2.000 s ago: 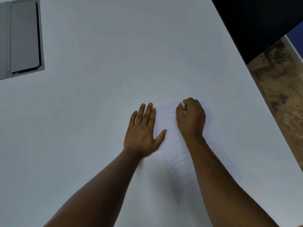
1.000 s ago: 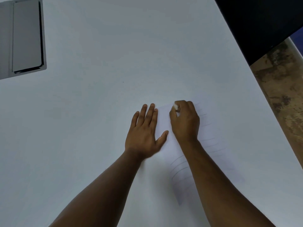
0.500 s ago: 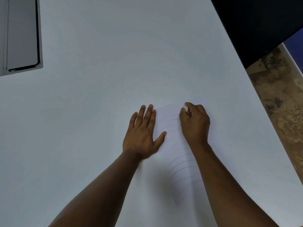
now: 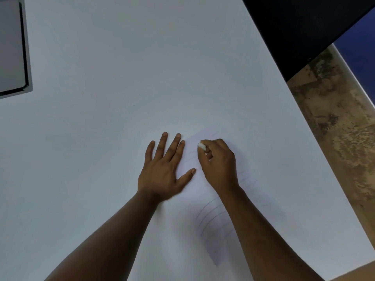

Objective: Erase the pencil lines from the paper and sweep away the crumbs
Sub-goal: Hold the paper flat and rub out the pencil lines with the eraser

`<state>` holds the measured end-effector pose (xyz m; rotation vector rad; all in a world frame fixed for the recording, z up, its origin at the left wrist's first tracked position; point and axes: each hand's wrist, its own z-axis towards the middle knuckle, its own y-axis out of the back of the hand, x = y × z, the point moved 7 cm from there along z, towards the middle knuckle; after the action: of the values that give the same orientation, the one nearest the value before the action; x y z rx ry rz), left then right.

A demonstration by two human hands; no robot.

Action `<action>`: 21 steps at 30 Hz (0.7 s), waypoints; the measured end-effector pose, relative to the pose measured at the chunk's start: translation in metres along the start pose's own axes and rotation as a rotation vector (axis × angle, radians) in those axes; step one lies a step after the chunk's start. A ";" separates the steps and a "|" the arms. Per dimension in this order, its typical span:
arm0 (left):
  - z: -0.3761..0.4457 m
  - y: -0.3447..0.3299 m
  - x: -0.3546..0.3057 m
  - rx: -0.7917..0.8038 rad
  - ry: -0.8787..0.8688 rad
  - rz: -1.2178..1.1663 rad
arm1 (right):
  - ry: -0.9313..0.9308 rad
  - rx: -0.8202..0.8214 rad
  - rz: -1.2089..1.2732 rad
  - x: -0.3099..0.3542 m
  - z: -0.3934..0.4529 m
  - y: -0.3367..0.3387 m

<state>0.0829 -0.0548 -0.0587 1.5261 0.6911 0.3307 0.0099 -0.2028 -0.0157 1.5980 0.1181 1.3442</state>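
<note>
A white sheet of paper (image 4: 213,222) with faint curved pencil lines lies on the white table (image 4: 101,138), partly under both forearms. My left hand (image 4: 165,169) lies flat with fingers spread, pressing on the paper's left edge. My right hand (image 4: 219,163) pinches a small white eraser (image 4: 202,146) and holds it against the upper left part of the sheet. Pencil lines show below the right wrist and faintly beside the right hand. No crumbs can be made out.
A grey recessed panel (image 4: 12,49) sits in the table at the far left. The table's right edge runs diagonally past a black surface (image 4: 304,27) and a mottled brown floor (image 4: 334,128). A tiny dark speck (image 4: 134,105) lies on the table.
My right hand with the eraser has rubbed left and right across the top of the sheet and is now back at the left. My left hand has stayed pressed flat.
</note>
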 end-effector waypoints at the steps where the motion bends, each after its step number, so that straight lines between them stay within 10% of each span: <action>1: 0.000 0.000 0.000 0.000 0.002 0.005 | -0.019 -0.028 -0.007 -0.004 0.005 0.004; 21: 0.002 -0.001 -0.001 -0.015 -0.003 0.027 | 0.178 -0.011 -0.276 -0.009 0.032 0.019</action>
<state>0.0834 -0.0566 -0.0599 1.5223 0.6646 0.3537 0.0222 -0.2379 -0.0044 1.3922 0.4235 1.2642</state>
